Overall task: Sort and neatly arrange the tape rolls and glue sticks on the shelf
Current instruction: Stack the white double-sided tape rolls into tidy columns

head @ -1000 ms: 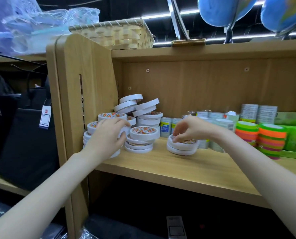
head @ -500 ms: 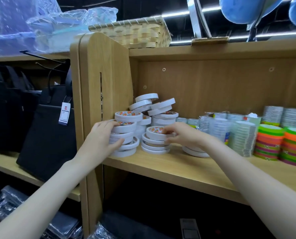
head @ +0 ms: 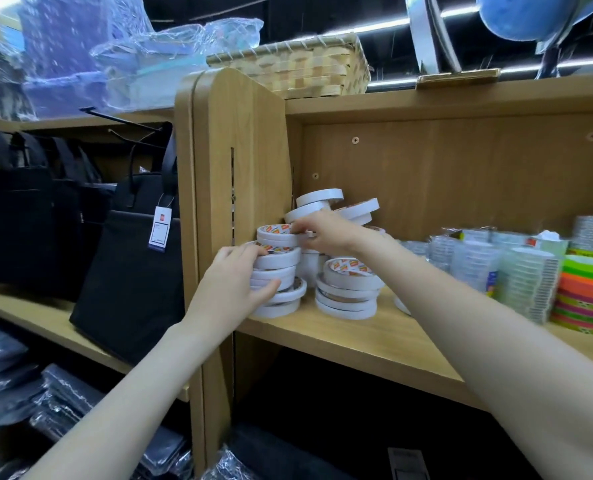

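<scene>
White tape rolls [head: 277, 271] stacked at the shelf's [head: 357, 337] left end, shorter stack [head: 348, 291] beside, loose rolls [head: 322, 202] tilted behind

White tape rolls [head: 277, 261] with orange-red printed cores under the left hand [head: 231, 289] fingers and at the right hand [head: 326, 233] fingertips. Neon green/orange/pink rolls [head: 586, 292] well right of the fingers; light wood shelf [head: 357, 337], black bags [head: 129, 271] left.

Stationery shop interior: wooden shelf [head: 357, 344] stocked with many identical tape rolls [head: 348, 289] and stacks of coloured tape [head: 586, 296], black bags [head: 129, 271] with a hanging price tag [head: 160, 229], plastic-wrapped goods [head: 80, 53] and a globe [head: 530, 15] above.
</scene>
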Demonstrator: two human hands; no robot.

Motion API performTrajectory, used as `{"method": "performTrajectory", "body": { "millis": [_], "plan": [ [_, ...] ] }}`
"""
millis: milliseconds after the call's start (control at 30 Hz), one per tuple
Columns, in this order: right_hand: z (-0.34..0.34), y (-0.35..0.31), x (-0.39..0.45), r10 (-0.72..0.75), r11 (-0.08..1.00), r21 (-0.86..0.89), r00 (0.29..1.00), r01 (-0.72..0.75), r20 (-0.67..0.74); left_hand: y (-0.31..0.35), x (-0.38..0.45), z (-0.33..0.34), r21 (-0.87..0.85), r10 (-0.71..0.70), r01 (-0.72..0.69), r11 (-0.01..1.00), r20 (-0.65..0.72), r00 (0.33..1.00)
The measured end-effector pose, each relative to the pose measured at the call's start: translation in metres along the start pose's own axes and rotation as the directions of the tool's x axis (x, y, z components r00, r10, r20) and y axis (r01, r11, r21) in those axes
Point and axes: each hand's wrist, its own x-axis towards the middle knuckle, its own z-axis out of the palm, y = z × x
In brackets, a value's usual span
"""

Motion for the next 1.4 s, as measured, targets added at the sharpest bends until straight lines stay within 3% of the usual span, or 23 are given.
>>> {"method": "performTrajectory", "body": {
  "millis": [233,367,500,667,867,933,1033,1200,1267,1400],
  "plan": [
    [-0.045,0.011,-0.05,0.001,1.0,0.015,0.981,0.002,-0.193,0.005,0.007,0.003,0.107,-0.048,0.044,0.993,0.032,0.998],
    [-0.082,0.035,-0.114,0.121,0.991,-0.042,0.983,-0.128,-0.139,0.032,0.008,0.022,0.126,0.117,-0.101,0.987,-0.127,0.985],
    [-0.089,0.052,-0.161,0.245,0.957,-0.124,0.958,-0.264,-0.152,0.064,0.013,0.045,0.092,0.294,-0.287,0.954,-0.081,0.952],
    [-0.05,0.071,-0.186,0.296,0.947,-0.168,0.946,-0.273,0.133,0.07,0.01,0.062,0.042,0.236,-0.238,0.97,0.03,0.971],
    [-0.043,0.084,-0.176,0.358,0.93,0.047,0.927,-0.365,0.115,0.062,0.01,0.061,0.043,0.21,-0.212,0.976,0.047,0.977],
    [-0.042,0.083,-0.171,0.34,0.933,0.072,0.929,-0.352,0.145,0.061,0.012,0.06,0.043,0.185,-0.187,0.981,0.055,0.981],
    [-0.042,0.085,-0.164,0.325,0.946,-0.061,0.931,-0.319,0.166,0.059,0.014,0.059,0.032,0.201,-0.201,0.979,0.023,0.979],
    [-0.05,0.071,-0.147,0.224,0.969,-0.101,0.974,-0.224,-0.006,0.047,0.01,0.049,0.096,0.205,-0.197,0.976,-0.095,0.974],
    [-0.044,0.059,-0.136,0.164,0.984,-0.07,0.986,-0.166,-0.036,0.038,0.009,0.044,0.117,0.165,-0.151,0.981,-0.123,0.979],
    [-0.017,0.037,-0.111,0.106,0.994,0.033,0.992,-0.108,0.062,0.018,0.0,0.037,0.145,0.062,-0.042,0.989,-0.137,0.989]
  ]
}}
